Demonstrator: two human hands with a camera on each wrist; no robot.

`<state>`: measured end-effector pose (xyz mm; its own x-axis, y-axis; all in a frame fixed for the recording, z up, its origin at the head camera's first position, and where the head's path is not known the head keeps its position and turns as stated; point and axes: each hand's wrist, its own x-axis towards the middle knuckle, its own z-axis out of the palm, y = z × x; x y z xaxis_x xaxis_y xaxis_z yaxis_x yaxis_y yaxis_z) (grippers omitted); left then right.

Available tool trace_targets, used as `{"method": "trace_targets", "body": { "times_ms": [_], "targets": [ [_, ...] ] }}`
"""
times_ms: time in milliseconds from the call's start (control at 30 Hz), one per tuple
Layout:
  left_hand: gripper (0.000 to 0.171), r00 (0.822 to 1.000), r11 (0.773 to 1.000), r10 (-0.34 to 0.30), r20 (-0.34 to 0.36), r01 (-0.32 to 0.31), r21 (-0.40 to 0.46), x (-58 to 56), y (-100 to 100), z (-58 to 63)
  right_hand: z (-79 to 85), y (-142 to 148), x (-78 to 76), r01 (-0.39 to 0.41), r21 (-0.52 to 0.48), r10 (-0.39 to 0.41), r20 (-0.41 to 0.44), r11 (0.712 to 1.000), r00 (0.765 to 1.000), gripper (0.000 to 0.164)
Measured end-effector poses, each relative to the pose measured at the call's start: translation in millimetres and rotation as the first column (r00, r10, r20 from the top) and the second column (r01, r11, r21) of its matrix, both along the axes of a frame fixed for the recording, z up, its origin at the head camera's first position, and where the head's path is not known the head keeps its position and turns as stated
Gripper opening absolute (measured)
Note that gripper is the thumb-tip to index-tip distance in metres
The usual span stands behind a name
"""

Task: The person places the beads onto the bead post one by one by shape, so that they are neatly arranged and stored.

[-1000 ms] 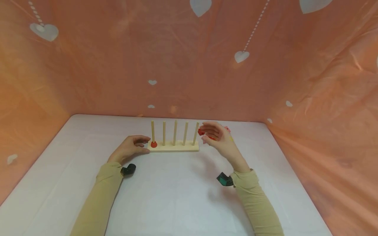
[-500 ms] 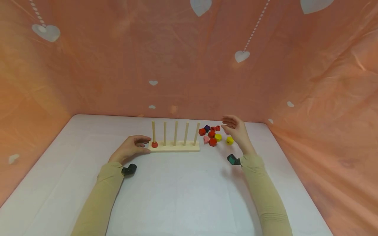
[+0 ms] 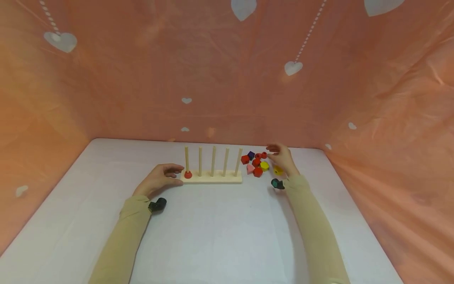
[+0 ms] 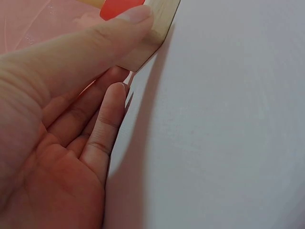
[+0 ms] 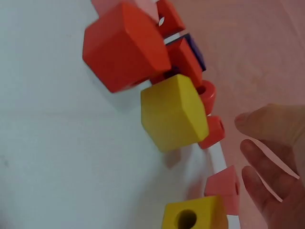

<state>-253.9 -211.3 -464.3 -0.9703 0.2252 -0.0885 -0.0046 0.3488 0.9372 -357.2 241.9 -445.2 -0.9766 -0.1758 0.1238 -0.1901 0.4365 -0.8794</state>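
My left hand [image 3: 159, 179] holds the left end of a pale wooden peg board [image 3: 213, 179] with several upright pegs. In the left wrist view the thumb [image 4: 90, 55] presses on the board's end, with the other fingers around behind it. A red bead [image 3: 188, 175] sits at the bottom of the leftmost peg. On the right, my right hand [image 3: 283, 159] hovers beside a cluster of loose beads, fingers apart and holding nothing. Nearest its fingertips are a small red bead [image 5: 214, 132] and a pink bead [image 5: 226, 188].
Other loose beads lie right of the board: a yellow bead [image 3: 264, 166], a second yellow bead [image 5: 198, 214], a large red bead [image 5: 124, 47] and a dark purple bead [image 3: 251, 155]. The white table [image 3: 213, 228] meets a pink heart-patterned cloth [image 3: 230, 79] at its back edge.
My right hand has moved right from beside the board's last peg, uncovering the beads, then lowered toward their far right side. The left hand stays on the board.
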Motion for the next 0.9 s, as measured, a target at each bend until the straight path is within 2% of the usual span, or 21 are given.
{"method": "trace_targets", "body": {
  "times_ms": [167,367,633,900],
  "targets": [
    [0.063,1.000,0.999,-0.015,0.004,0.015,0.033,0.1,0,0.4,5.0,-6,-0.3,0.013,0.017,-0.015,0.072,1.000,0.997,0.037],
    [0.063,1.000,1.000,-0.007,0.003,0.007,0.030,1.4,1,2.7,5.1,-9,-6.5,-0.008,0.069,0.003,0.078,0.998,0.997,0.036],
    [0.062,1.000,1.000,-0.006,-0.008,0.006,0.002,-0.2,0,-1.5,3.9,-12,-7.8,0.050,0.121,-0.072,0.176,0.991,0.982,0.032],
    [0.062,1.000,1.000,-0.003,-0.010,0.003,-0.004,0.6,1,1.4,5.2,-14,-7.1,0.011,0.109,-0.030,0.174,0.994,0.984,0.028]
  ]
}}
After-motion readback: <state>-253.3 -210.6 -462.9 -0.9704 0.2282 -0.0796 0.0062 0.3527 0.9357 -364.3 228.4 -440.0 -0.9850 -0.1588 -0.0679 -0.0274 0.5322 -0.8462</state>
